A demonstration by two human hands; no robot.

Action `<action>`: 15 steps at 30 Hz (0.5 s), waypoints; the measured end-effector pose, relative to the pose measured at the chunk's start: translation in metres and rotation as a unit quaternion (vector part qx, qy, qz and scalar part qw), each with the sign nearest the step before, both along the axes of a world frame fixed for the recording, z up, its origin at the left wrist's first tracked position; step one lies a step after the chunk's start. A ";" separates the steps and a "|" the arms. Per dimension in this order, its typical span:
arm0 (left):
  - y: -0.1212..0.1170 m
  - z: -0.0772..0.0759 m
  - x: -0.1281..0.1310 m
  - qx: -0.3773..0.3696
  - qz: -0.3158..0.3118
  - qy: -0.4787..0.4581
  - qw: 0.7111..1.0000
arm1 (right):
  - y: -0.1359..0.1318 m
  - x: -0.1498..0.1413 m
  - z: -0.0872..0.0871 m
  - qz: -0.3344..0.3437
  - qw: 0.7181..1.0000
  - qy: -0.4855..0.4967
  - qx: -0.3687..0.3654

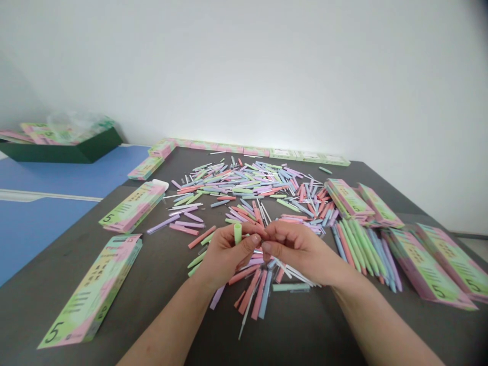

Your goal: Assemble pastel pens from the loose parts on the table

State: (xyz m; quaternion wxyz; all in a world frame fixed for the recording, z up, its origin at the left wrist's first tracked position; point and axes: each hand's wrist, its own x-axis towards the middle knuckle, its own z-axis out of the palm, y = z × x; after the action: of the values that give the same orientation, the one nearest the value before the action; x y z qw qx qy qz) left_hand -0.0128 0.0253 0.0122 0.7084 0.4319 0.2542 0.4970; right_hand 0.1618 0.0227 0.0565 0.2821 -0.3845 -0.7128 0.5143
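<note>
Our left fingers (247, 246) grip one smooth green tube (238, 234); we cannot tell whether our right fingers (280, 250) hold anything. Slim pastel pens (247, 179), too many to count, strew the matte surface (160, 272).

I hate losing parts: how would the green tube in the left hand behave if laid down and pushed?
The green tube would probably roll, since its visible end looks round. It seems light, being slim and apparently hollow, and likely stiff, standing straight in the left hand.

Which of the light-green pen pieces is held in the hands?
The light-green tube standing up from the left hand; the other visible green pieces, like the green pens at right, lie on the table.
</note>
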 end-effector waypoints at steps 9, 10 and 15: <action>0.002 -0.003 -0.005 0.027 0.026 0.041 0.998 | 0.001 -0.005 -0.002 -0.056 0.995 0.081 -0.033; 0.002 -0.003 -0.005 0.032 0.023 0.037 0.999 | 0.001 -0.005 -0.001 -0.066 0.993 0.090 -0.028; 0.003 -0.005 -0.006 0.058 -0.002 0.062 0.996 | 0.000 0.000 0.004 -0.115 0.983 0.142 0.012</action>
State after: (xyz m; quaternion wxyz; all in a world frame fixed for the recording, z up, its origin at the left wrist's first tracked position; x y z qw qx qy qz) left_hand -0.0190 0.0282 0.0070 0.6662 0.5026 0.2674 0.4817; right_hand 0.1618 0.0227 0.0605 0.4419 -0.3834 -0.6230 0.5193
